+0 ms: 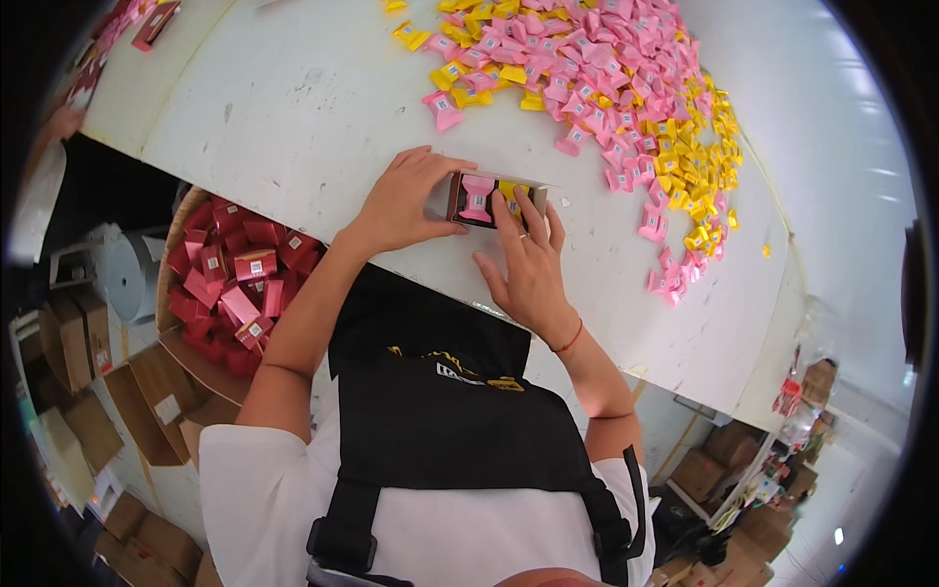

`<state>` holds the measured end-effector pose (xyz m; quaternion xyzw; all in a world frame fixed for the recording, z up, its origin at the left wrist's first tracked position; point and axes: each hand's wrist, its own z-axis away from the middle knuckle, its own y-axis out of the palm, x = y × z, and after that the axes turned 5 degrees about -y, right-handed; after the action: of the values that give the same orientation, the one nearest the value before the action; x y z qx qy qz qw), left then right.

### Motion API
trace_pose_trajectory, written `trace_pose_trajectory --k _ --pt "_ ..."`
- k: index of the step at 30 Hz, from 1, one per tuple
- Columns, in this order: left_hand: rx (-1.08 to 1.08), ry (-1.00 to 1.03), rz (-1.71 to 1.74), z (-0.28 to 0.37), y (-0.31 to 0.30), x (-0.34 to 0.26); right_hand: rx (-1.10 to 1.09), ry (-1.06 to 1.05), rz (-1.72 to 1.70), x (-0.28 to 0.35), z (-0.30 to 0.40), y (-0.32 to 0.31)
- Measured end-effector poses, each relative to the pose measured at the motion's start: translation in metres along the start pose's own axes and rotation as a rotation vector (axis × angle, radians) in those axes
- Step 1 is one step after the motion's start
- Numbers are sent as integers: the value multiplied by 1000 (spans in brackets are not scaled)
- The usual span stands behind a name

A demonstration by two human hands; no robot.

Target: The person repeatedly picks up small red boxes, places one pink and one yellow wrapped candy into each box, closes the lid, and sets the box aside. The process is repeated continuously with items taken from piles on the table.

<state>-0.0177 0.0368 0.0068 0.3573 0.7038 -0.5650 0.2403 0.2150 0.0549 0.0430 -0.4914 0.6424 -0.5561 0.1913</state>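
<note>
On the white table (293, 117) a small open box (456, 198) holds a pink wrapped packet (477, 199) in its left part and a yellow wrapped packet (506, 192) in its right part. My left hand (406, 197) grips the box's left end between thumb and fingers. Fingertips of my right hand (530, 264) rest on the yellow packet and partly hide it; the thumb is spread away to the left. Beyond the box, a large loose pile of pink packets (579, 44) and yellow packets (678, 158) covers the upper right of the table.
A large cardboard carton (170, 293) full of small red boxes (253, 264) stands below the table edge at left. Other cardboard boxes (158, 403) lie on the floor. Another person's hand (64, 123) shows at the far left. A shelf with cartons (697, 473) stands at lower right.
</note>
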Motion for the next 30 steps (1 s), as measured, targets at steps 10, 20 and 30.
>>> trace_pose_trajectory --k 10,20,30 --pt "32 -32 99 5 -4 -9 -442 18 -229 -15 19 4" --pt "11 -192 212 4 26 -23 -205 448 -1096 -52 -4 29" --pt "-11 -184 507 -4 27 -21 -59 332 -1364 -74 -5 -8"
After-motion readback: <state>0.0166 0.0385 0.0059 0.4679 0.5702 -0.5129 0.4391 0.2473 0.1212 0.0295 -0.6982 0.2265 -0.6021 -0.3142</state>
